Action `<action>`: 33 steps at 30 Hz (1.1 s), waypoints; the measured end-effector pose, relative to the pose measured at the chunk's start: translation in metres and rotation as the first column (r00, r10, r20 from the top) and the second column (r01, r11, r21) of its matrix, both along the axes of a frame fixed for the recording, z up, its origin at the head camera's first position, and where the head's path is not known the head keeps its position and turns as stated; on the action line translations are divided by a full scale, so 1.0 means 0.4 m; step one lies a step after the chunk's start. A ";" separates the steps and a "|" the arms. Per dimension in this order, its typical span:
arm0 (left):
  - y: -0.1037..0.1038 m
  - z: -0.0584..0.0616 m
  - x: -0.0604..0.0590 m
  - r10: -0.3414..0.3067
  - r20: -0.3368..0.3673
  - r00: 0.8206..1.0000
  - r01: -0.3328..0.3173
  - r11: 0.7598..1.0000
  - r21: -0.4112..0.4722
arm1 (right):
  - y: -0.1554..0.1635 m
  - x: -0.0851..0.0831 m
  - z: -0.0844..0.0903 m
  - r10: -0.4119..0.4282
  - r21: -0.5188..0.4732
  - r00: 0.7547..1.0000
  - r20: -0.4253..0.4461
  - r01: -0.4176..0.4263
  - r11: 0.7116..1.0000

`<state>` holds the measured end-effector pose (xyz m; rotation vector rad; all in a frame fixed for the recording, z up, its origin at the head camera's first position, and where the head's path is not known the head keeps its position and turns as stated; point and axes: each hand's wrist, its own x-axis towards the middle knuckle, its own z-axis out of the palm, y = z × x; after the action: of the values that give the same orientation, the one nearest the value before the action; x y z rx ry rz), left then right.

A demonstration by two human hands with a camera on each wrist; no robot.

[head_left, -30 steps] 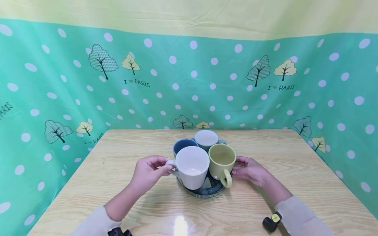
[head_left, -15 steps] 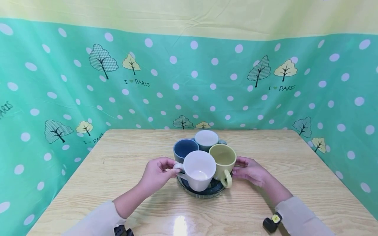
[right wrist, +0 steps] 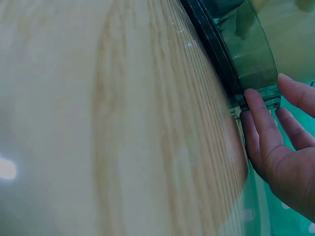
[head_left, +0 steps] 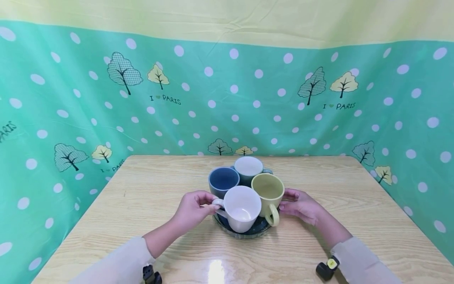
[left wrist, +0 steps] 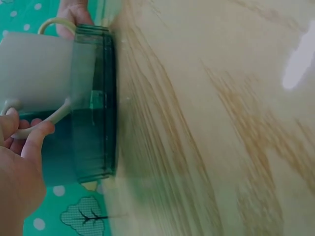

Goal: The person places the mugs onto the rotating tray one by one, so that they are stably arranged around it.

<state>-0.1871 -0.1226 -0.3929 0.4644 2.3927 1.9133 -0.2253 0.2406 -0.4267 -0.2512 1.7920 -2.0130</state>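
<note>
My left hand (head_left: 193, 211) pinches the handle (left wrist: 55, 117) of a white mug (head_left: 239, 225) between thumb and fingers. This mug stands at the near side of a round dark tray with a low see-through wall (head_left: 244, 236). Behind it on the tray are a blue mug (head_left: 224, 180), a grey-blue mug with a white inside (head_left: 248, 167) and a yellow-green mug (head_left: 267, 188). At the tray's right side, my right hand (head_left: 300, 207) touches the wall with outstretched fingertips (right wrist: 256, 98). The yellow-green mug's handle points toward the front right.
The tray rests on a light wooden table (head_left: 170, 169), near its middle. A green and yellow curtain (head_left: 227, 94) with dots and trees hangs behind the table and along both sides.
My left hand has moved right and slightly nearer with the white mug, which has come down on the near side of the tray, uncovering more of the blue mug. My right hand stays put.
</note>
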 end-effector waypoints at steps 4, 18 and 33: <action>-0.004 -0.013 -0.009 -0.011 -0.023 1.000 0.011 1.000 -0.017 | 0.001 0.000 0.000 0.004 0.000 1.000 -0.003 -0.004 1.000; -0.005 -0.026 -0.048 -0.101 0.041 0.994 0.099 0.994 0.047 | 0.009 -0.001 -0.002 0.009 0.008 1.000 -0.019 -0.009 1.000; -0.040 -0.024 -0.053 -0.068 0.153 0.986 0.051 0.992 0.116 | 0.005 -0.001 -0.011 0.010 0.032 1.000 -0.029 -0.009 0.999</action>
<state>-0.2084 -0.1387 -0.4025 0.3703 2.1601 1.9847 -0.2256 0.2424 -0.4309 -0.2801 1.8364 -1.9821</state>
